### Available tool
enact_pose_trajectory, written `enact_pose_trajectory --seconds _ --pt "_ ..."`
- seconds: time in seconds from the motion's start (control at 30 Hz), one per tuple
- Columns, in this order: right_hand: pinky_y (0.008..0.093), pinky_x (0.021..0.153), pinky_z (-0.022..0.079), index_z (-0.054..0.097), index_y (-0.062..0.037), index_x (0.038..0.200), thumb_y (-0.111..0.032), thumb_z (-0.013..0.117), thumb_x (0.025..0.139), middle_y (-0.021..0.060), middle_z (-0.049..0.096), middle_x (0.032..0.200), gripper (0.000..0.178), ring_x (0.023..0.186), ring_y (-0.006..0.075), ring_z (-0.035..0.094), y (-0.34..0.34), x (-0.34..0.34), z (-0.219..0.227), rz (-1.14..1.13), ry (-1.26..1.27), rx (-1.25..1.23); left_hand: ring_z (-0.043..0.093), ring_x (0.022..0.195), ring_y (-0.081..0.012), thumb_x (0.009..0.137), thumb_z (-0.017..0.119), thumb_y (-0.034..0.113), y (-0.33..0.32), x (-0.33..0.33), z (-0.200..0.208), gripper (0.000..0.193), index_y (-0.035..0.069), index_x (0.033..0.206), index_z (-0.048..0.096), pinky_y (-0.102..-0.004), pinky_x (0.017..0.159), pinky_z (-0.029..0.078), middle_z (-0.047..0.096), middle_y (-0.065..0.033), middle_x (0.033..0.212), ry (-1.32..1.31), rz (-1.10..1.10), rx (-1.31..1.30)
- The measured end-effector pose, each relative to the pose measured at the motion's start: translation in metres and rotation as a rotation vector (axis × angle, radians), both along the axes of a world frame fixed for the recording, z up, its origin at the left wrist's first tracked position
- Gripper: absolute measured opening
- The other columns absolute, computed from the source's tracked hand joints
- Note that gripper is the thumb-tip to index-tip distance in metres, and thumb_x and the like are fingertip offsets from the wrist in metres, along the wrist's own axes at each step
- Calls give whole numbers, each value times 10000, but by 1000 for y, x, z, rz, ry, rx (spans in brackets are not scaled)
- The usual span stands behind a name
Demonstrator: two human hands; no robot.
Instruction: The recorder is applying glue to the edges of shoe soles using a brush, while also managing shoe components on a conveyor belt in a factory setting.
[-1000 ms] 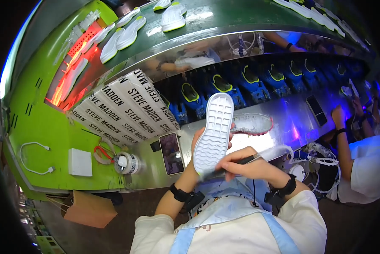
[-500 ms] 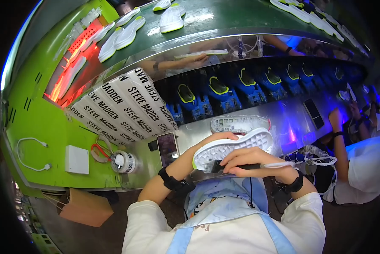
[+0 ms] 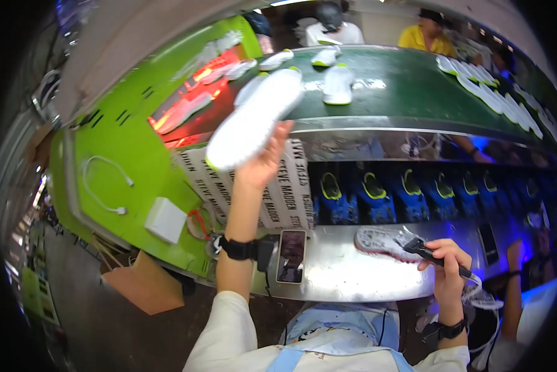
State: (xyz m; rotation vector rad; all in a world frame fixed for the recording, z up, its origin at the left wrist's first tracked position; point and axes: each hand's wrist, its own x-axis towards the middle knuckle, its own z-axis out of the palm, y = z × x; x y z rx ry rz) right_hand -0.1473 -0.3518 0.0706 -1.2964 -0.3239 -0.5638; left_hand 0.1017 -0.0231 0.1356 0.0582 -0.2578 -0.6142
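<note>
My left hand (image 3: 266,161) is raised and closed on a white shoe sole (image 3: 253,121) with yellow-green ends, blurred by motion. This sole is above a patterned box and partly in front of the green conveyor belt (image 3: 390,87). My right hand (image 3: 451,263), lower at the right, grips a black-handled brush (image 3: 425,250) with a pale tube or cord trailing from it. The brush tip is at the near right end of another sole (image 3: 381,240), which lies on the metal bench with its gridded side up. Whether the tip touches it I cannot tell.
A phone (image 3: 291,256) lies on the bench (image 3: 347,279) beside my left forearm. Behind stands the printed box (image 3: 213,186). Blue shoes (image 3: 373,192) line a shelf under the belt. More soles (image 3: 338,85) rest on the belt. A co-worker's arm (image 3: 513,257) is at right.
My left hand has lifted the white sole from in front of me up and left toward the belt. My right hand has moved right with the brush, away from that sole. The view has shifted.
</note>
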Motion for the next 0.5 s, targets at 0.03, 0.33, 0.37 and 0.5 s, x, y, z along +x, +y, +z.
enact_pose_trajectory --seconds 0.03,0.33,0.37,0.5 --pt "347 621 538 608 64 847 -180 508 914 231 600 975 272 656 270 643 1 3 -2 9 18 -17 626 949 -294 916 483 119 18 16 2 393 -66 1252 401 -342 808 548 528 -246 1207 -54 157 146" --pt "347 652 515 604 74 863 -138 521 905 219 616 951 231 679 253 620 12 7 -16 77 139 99 408 1153 -461 876 487 377 62 165 57 441 -3 1077 585 -509 952 371 471 -277 1234 -655 955 2688" --pt "349 654 515 605 75 859 -132 521 902 223 618 947 228 674 251 621 11 4 -18 35 146 105 445 1110 -447 868 491 359 69 175 58 404 16 1050 606 -513 935 379 505 -268 1185 -806 1235 2682" --pt "317 606 523 598 67 861 -134 496 910 217 621 926 230 655 233 618 -10 -9 -26 -80 225 129 574 943 -364 820 514 221 138 176 59 319 -38 970 624 -486 853 403 616 -235 987 -830 1691 2911"
